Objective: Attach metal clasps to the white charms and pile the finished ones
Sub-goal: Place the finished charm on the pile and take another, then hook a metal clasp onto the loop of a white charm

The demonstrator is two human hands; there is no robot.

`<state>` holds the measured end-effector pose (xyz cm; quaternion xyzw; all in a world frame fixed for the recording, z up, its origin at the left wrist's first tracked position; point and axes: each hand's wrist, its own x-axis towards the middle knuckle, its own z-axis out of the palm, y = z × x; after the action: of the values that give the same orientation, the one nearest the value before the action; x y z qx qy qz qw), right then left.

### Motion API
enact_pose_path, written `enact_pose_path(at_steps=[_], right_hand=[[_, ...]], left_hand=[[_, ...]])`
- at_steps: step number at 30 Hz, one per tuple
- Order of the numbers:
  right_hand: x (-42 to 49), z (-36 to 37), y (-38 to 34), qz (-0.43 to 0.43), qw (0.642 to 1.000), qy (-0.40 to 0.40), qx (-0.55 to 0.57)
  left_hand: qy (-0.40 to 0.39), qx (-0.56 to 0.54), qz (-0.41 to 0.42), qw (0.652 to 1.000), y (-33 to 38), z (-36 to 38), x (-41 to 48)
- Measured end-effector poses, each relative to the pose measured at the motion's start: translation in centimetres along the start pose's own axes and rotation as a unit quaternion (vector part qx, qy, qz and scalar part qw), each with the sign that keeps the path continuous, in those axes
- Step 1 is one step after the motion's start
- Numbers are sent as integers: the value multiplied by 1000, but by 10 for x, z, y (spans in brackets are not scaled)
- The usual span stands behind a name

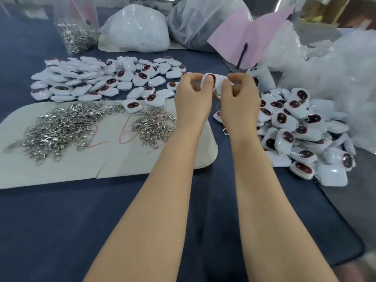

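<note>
Left hand [193, 98]: pinches the charm [218, 82]
Right hand [240, 100]: pinches the same charm
Clasps [61, 125]: on card [122, 165], left edge
Pile [295, 131]: at right edge of table [61, 220]

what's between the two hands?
Head view: one white charm, pinched from both sides by the left hand and the right hand.

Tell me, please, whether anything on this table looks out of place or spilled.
Only a small thing: one white charm lies on the cream card beside the metal clasps, apart from the charm pile behind it. Nothing looks spilled or damaged.
</note>
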<state>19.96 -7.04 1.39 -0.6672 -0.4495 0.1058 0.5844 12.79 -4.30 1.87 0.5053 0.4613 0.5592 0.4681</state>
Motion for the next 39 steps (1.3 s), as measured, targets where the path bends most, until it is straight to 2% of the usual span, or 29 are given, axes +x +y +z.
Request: enact_pose_path(at_steps=[3, 8, 13, 16, 18, 20, 23, 26, 28, 31, 36, 39], right_hand=[[13, -36, 14, -8, 995, 83, -46], [28, -74, 41, 23, 980, 152, -129], [36, -89, 61, 80, 971, 113, -196], [35, -88, 71, 99, 961, 80, -247], [35, -87, 72, 97, 961, 88, -245], [34, -85, 69, 87, 963, 113, -228], [33, -77, 59, 56, 961, 150, -224], [32, -61, 44, 11, 971, 163, -175], [26, -37, 30, -20, 987, 123, -99], [10, 12, 9, -22, 999, -3, -23], [-20, 107, -13, -70, 968, -220, -103], [-29, 137, -10, -83, 941, -255, -207]], left_hand=[[-51, 30, 13, 998, 3, 42, -8], [-106, 104, 15, 989, 0, 99, -21], [-141, 253, 13, 957, -14, 126, -23], [-158, 304, 0, 939, -23, 129, -18], [-162, 324, 0, 932, -26, 129, -14], [-163, 305, 5, 938, -24, 128, -11], [-150, 159, -10, 976, -15, 117, -11], [-89, 63, -16, 994, -5, 97, -6], [-39, 37, -4, 999, 2, 72, 5], [30, 23, 10, 999, 11, 23, 25], [157, 49, -18, 986, 8, -65, 50], [174, 43, -68, 981, -2, -101, 51]])
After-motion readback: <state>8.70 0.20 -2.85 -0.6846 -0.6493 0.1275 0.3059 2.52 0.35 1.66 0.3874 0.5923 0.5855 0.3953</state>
